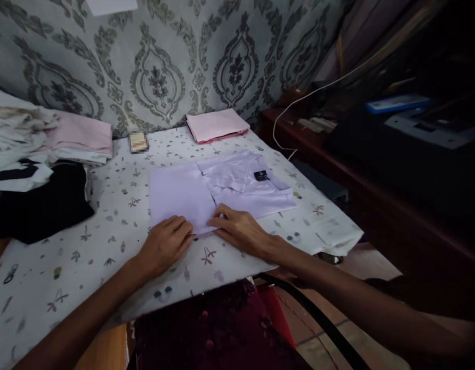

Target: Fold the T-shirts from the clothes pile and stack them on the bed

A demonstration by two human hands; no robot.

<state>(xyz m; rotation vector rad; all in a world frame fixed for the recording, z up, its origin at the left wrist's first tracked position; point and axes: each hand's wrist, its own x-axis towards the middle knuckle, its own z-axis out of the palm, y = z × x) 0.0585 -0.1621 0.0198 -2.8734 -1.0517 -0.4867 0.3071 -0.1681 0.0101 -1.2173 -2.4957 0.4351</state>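
The lavender shirt (178, 190) lay folded under the fingertips of the left hand (164, 245) and right hand (240, 232), its neck label (261, 176) just beyond the right. I could not tell whether either pinched it.

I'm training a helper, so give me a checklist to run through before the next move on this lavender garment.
1. Left hand on the lavender garment: ok, at its near edge.
2. Right hand on the garment: ok, also near edge.
3. Fabric left of the black label smooth: not ok, creased.
4. Folded pink cloth apart from the garment: ok, lying beyond it.
5. Garment's underside free of creases: cannot tell, hidden.
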